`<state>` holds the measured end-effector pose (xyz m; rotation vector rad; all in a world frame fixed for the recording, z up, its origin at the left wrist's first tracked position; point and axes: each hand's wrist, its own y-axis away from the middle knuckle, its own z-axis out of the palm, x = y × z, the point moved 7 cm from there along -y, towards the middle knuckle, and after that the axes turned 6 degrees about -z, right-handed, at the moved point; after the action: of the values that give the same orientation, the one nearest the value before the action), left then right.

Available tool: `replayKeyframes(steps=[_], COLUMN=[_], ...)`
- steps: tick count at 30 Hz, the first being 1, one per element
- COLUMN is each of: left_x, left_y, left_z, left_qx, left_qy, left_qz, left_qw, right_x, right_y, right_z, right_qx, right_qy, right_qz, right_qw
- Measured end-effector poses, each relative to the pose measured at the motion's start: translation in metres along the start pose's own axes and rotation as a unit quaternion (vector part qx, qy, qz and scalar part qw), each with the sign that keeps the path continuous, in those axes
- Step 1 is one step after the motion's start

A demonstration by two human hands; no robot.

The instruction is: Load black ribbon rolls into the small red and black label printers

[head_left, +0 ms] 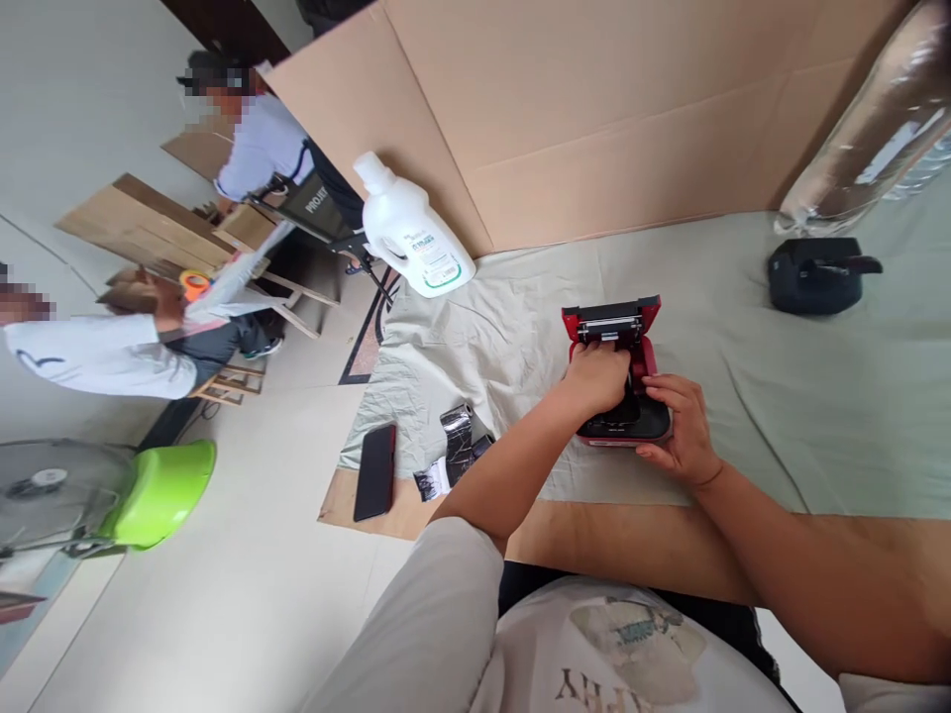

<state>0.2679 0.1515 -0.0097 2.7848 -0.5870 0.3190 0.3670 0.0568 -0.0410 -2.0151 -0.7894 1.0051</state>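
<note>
A small red and black printer (613, 317) with its lid flipped open sits on the pale green cloth (780, 396). My left hand (594, 378) reaches down into the open compartment, fingers curled inside; what they hold is hidden. My right hand (682, 428) grips the printer's right front corner and steadies it. A black roll (459, 441) of printed ribbon lies unrolled on the cloth left of my left forearm, with a black phone (375, 471) beside it.
A white detergent bottle (411, 230) stands at the cloth's far left corner against a cardboard wall (594, 109). A black pouch (815, 274) lies far right. Two other people sit at the left by wooden frames. A green basin (163, 489) and a fan are on the floor.
</note>
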Motion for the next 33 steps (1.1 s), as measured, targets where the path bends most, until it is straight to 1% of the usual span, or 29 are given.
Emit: replayKeyframes(steps=[3, 5, 6, 8, 9, 10, 12, 13, 14, 15, 17, 19, 21, 22, 24, 26, 28, 30, 32, 33], left_x=[-0.002, -0.002, -0.003, -0.006, -0.010, -0.017, -0.039, -0.055, -0.075, -0.101, -0.161, -0.218, -0.267, -0.287, -0.315, -0.326, -0.326, -0.318, -0.304, -0.296], left_y=[-0.002, 0.000, 0.002, 0.012, 0.019, 0.029, 0.052, 0.064, 0.077, 0.089, 0.115, 0.140, 0.160, 0.167, 0.176, 0.177, 0.175, 0.169, 0.160, 0.155], left_z=[0.002, 0.001, -0.001, -0.008, -0.013, -0.019, -0.032, -0.037, -0.042, -0.047, -0.059, -0.063, -0.056, -0.049, -0.031, -0.014, -0.005, -0.003, -0.005, -0.004], left_qx=[-0.018, -0.015, -0.009, 0.015, 0.030, 0.039, 0.031, 0.004, -0.024, -0.039, -0.034, -0.029, -0.021, -0.017, -0.021, -0.035, -0.038, -0.017, 0.016, 0.023], left_qy=[-0.028, -0.017, 0.004, 0.087, 0.149, 0.219, 0.361, 0.418, 0.451, 0.464, 0.456, 0.429, 0.401, 0.387, 0.336, 0.259, 0.178, 0.123, 0.092, 0.078], left_qz=[-0.015, -0.012, -0.009, 0.006, 0.020, 0.037, 0.065, 0.069, 0.053, 0.019, -0.073, -0.155, -0.226, -0.260, -0.307, -0.329, -0.333, -0.325, -0.306, -0.295], left_qw=[0.999, 1.000, 1.000, 0.996, 0.988, 0.974, 0.930, 0.906, 0.891, 0.885, 0.886, 0.889, 0.888, 0.885, 0.890, 0.908, 0.925, 0.937, 0.947, 0.952], right_x=[0.002, 0.003, 0.002, 0.001, 0.000, -0.001, -0.003, -0.003, -0.003, -0.002, -0.001, 0.000, -0.001, -0.001, -0.001, -0.001, -0.001, -0.002, -0.003, -0.004], right_y=[0.000, 0.000, -0.001, -0.002, -0.002, -0.003, -0.004, -0.004, -0.004, -0.004, -0.004, -0.003, -0.003, -0.004, -0.004, -0.004, -0.004, -0.005, -0.006, -0.006], right_z=[0.000, 0.001, 0.001, 0.001, 0.000, 0.000, -0.001, -0.001, -0.001, -0.001, 0.001, 0.002, 0.002, 0.002, 0.003, 0.003, 0.003, 0.002, 0.002, 0.001], right_qx=[-0.005, -0.009, -0.009, -0.006, -0.004, -0.002, 0.001, 0.001, -0.001, -0.004, -0.011, -0.016, -0.014, -0.013, -0.012, -0.012, -0.011, -0.009, -0.006, -0.003], right_qy=[0.011, 0.024, 0.028, 0.028, 0.025, 0.021, 0.014, 0.014, 0.016, 0.019, 0.024, 0.024, 0.021, 0.021, 0.024, 0.033, 0.040, 0.040, 0.036, 0.033], right_qz=[-0.002, -0.002, -0.002, -0.004, -0.006, -0.008, -0.014, -0.014, -0.012, -0.008, 0.001, 0.005, 0.002, 0.000, -0.003, -0.002, -0.002, -0.005, -0.010, -0.013], right_qw=[1.000, 1.000, 1.000, 1.000, 1.000, 1.000, 1.000, 1.000, 1.000, 1.000, 1.000, 1.000, 1.000, 1.000, 1.000, 0.999, 0.999, 0.999, 0.999, 0.999])
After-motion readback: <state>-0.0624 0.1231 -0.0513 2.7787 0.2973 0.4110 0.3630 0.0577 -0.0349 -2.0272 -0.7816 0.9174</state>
